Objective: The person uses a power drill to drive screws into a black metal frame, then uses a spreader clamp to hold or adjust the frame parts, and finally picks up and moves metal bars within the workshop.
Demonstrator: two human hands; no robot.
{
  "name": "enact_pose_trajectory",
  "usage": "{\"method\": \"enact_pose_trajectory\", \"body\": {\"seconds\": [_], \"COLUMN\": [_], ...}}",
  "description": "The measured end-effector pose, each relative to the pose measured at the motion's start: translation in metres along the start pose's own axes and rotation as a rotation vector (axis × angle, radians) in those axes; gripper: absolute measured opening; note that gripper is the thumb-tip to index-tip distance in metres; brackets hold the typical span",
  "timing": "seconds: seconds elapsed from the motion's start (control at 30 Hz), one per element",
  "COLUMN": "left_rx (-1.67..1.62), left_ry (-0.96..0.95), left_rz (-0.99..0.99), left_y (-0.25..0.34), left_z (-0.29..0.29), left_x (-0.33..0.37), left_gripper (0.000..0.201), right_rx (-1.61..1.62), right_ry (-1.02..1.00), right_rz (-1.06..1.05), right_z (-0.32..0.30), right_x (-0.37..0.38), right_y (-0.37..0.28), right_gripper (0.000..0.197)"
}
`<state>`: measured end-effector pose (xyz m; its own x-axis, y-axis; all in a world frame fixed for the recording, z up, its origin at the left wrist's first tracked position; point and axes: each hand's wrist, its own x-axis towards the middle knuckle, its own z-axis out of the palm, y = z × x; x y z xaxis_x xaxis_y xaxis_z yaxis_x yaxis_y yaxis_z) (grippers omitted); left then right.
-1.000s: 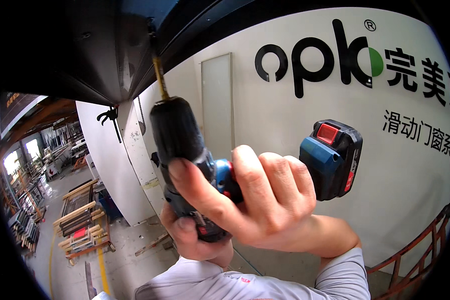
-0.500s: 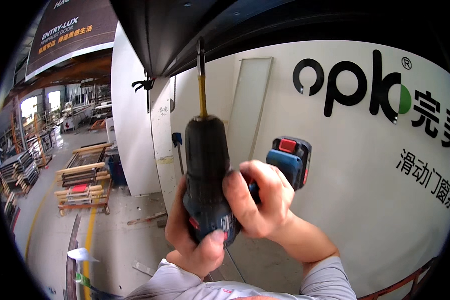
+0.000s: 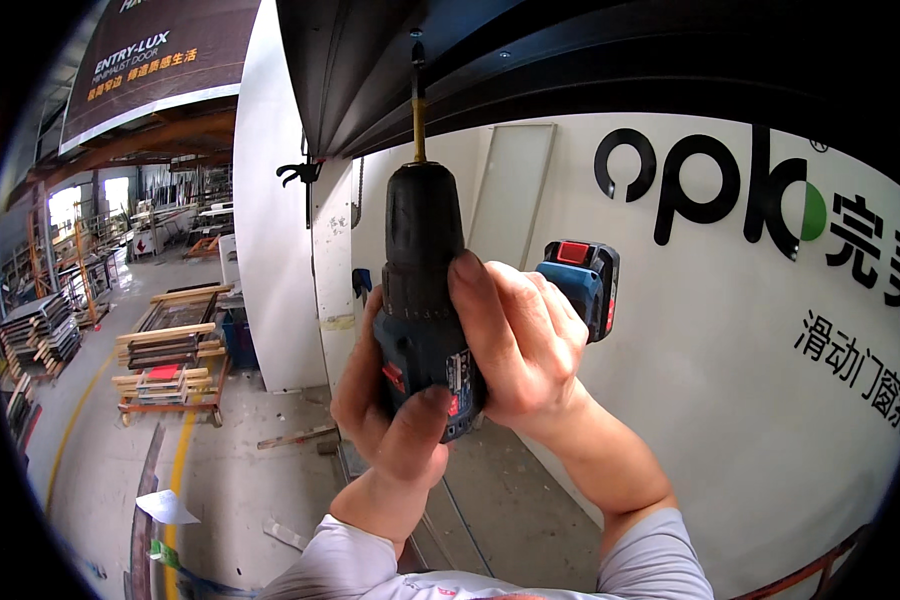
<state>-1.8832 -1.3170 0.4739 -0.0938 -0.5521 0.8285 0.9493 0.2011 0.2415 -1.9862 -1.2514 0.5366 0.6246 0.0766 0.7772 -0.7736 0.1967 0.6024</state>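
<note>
Both my hands grip a dark blue and black cordless drill [image 3: 422, 290], its nose pointing up. My left hand [image 3: 395, 430] cups the motor body from the left and below, thumb over the rear end. Fingers of my right hand [image 3: 530, 340] are wrapped round the handle, with the thumb along the gearbox. A battery pack [image 3: 582, 285] with a red button sticks out past the right hand. From the chuck runs a long driver bit [image 3: 419, 120], its tip just below a screw head [image 3: 417, 34] in the black overhead frame [image 3: 570, 65]; contact cannot be made out.
A second screw head [image 3: 505, 55] shows in the frame. On the right stands a white wall [image 3: 690, 400] with black lettering. A black clamp [image 3: 298, 173] hangs by a white panel [image 3: 275, 250]. At left, a cart [image 3: 170, 350] carries wooden lengths.
The drill has risen in both hands, bringing its bit up toward the overhead screw. My view has shifted slightly, and both hands keep their hold.
</note>
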Motion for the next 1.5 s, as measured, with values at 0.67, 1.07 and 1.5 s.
{"method": "enact_pose_trajectory", "body": {"seconds": [0.67,1.07,1.5], "left_rx": [-0.084,-0.112,-0.111], "left_ry": [-0.001,-0.013,0.018], "left_rz": [0.015,-0.002,-0.051], "left_y": [-0.008,-0.007,0.000], "left_z": [0.003,0.004,0.011], "left_x": [0.007,0.006,0.009], "left_gripper": [0.084,0.082,0.081], "right_rx": [-0.023,-0.039,-0.058], "right_ry": [-0.049,-0.041,-0.047], "right_rz": [-0.019,-0.012,-0.019], "right_z": [-0.004,-0.008,-0.007], "right_x": [0.006,0.008,0.008], "right_y": [0.007,0.006,0.006], "right_gripper": [0.064,0.065,0.067]}}
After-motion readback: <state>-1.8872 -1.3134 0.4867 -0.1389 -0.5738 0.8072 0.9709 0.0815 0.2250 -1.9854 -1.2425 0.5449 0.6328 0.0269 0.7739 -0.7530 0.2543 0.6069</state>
